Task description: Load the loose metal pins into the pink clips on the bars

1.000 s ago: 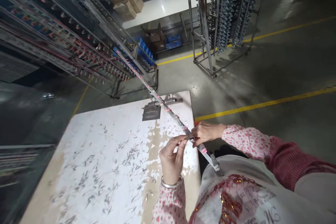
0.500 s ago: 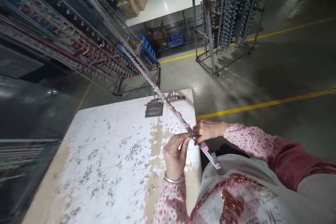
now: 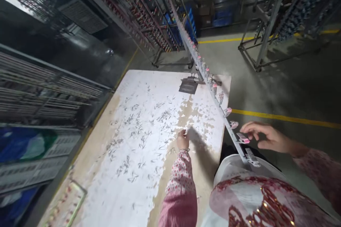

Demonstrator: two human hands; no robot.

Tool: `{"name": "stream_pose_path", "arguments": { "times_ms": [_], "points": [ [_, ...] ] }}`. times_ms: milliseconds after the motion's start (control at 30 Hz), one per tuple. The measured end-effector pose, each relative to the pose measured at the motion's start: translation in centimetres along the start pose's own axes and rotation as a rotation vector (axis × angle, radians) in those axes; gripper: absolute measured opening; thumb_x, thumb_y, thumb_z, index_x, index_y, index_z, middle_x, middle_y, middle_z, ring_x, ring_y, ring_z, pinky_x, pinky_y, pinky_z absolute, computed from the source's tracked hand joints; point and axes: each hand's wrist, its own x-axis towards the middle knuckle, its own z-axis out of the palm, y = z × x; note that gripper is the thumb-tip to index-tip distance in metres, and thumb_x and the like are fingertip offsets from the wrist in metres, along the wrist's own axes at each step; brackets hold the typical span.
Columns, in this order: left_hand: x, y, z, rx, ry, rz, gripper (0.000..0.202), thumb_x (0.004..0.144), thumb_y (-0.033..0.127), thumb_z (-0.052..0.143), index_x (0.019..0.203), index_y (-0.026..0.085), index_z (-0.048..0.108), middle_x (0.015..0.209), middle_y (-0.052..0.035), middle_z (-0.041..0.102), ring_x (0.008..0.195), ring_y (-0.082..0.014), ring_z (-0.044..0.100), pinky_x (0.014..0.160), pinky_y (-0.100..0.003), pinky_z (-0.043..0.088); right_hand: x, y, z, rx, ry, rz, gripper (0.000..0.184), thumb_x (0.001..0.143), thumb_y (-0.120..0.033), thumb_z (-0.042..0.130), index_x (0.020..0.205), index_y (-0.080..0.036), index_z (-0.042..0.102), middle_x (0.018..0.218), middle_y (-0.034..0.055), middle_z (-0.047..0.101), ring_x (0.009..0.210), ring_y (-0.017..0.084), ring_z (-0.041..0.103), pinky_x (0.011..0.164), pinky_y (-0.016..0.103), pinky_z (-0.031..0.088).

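Over the tabletop, my left hand (image 3: 183,139) is closed, its fingertips curled together beside scattered small thin metal pieces (image 3: 165,115). Whatever lies between those fingertips is too small to make out. My right hand (image 3: 269,137) is open with fingers apart, next to a pink-and-grey clip (image 3: 243,138) near the close end of a long metal bar (image 3: 232,133). A row of similar clips lines this bar, which slants from my waist up past the table's far right corner. Another clip (image 3: 252,158) sits at the end nearest my body.
The white worktable (image 3: 103,184) carries a dark metal plate fixture (image 3: 188,86) under the bar. Racks of hanging parts (image 3: 144,10) stand behind, and another metal rack (image 3: 266,39) is at the right. A pale green frame (image 3: 77,202) lies at the table's near left corner.
My left hand has left the bar and moved down-left over the metal pieces. My right hand has let go of the bar and opened beside it. The view has turned left.
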Motion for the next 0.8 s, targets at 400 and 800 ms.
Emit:
{"name": "stream_pose_path", "arguments": {
  "times_ms": [400, 800],
  "points": [
    [-0.5, -8.6, 0.2, -0.175, 0.052, -0.36, 0.023, 0.079, 0.037, 0.063, 0.073, 0.015, 0.056, 0.074, -0.0029, 0.06, 0.071, -0.0169, 0.058, 0.066, -0.03, 0.046, 3.1, -2.6, 7.0, -0.21, 0.038, -0.011, 0.035, 0.076, -0.037, 0.072, 0.102, -0.021, 0.055, 0.094, 0.0055, 0.064, 0.075, 0.015, 0.059, 0.065, 0.026, 0.049],
    [-2.8, 0.5, -2.1, -0.735, -0.079, -0.262, 0.04, 0.067, 0.05, 0.071, 0.075, 0.016, 0.052, 0.07, 0.0009, 0.059, 0.049, -0.0048, 0.045, 0.05, -0.019, 0.038, 4.7, -1.4, 9.3, -0.38, 0.187, -0.141, 0.034, 0.077, -0.046, 0.069, 0.088, -0.019, 0.052, 0.075, 0.0, 0.061, 0.065, 0.013, 0.057, 0.062, 0.024, 0.045]
  ]
}}
